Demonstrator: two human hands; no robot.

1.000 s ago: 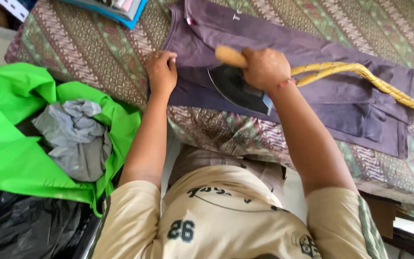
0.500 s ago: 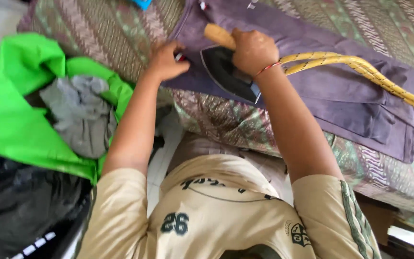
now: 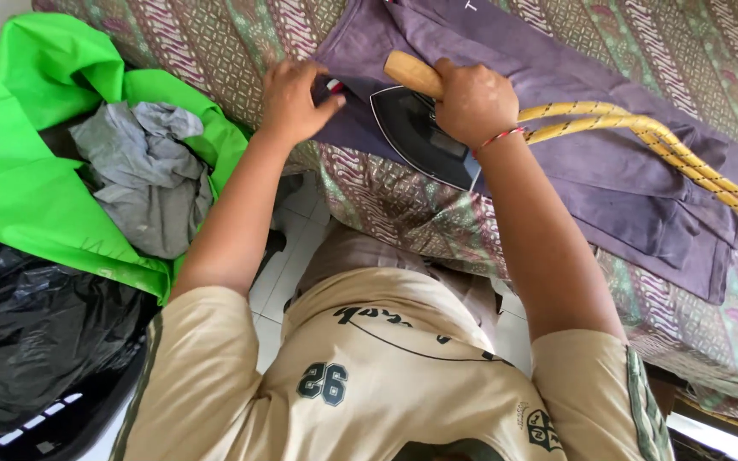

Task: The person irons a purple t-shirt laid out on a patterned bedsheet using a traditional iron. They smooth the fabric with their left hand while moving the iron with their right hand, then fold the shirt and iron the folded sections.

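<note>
Beside green bag (image 3: 19, 179) holding grey cloth (image 3: 143, 183), right hand (image 3: 474, 102) gripping iron (image 3: 424, 128)

Dark iron (image 3: 420, 137) flat on purple garment (image 3: 608, 162)

Open cloth (image 3: 215, 34) lies clear above the left hand (image 3: 294, 101). Right of the iron (image 3: 424, 137), the yellow cord (image 3: 642, 137) crosses the garment (image 3: 608, 183), blocking passage there. Green bag (image 3: 36, 196) and grey clothes (image 3: 143, 183) crowd the left flank.
</note>
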